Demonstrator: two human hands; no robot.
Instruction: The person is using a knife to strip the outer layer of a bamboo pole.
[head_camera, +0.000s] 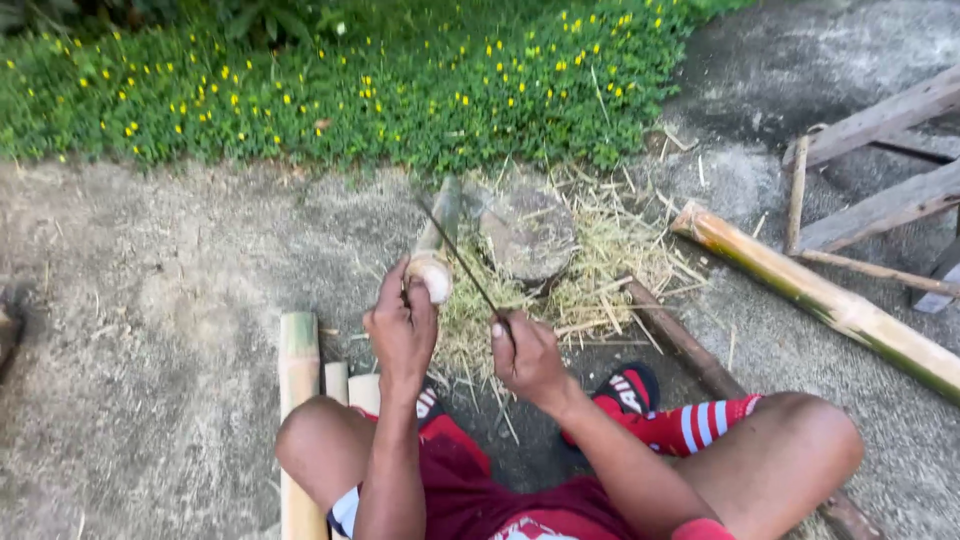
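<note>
My left hand grips a short bamboo section that points away from me, its pale cut end facing me. My right hand is closed on the handle of a long thin knife. The blade runs up and to the left across the bamboo's cut end. I am sitting on the ground with my knees spread, in red shorts and red striped socks.
A round stone block sits in a heap of bamboo shavings just beyond the hands. Split bamboo pieces lie by my left knee. A long bamboo pole and wooden planks lie to the right. Flowering grass borders the far side.
</note>
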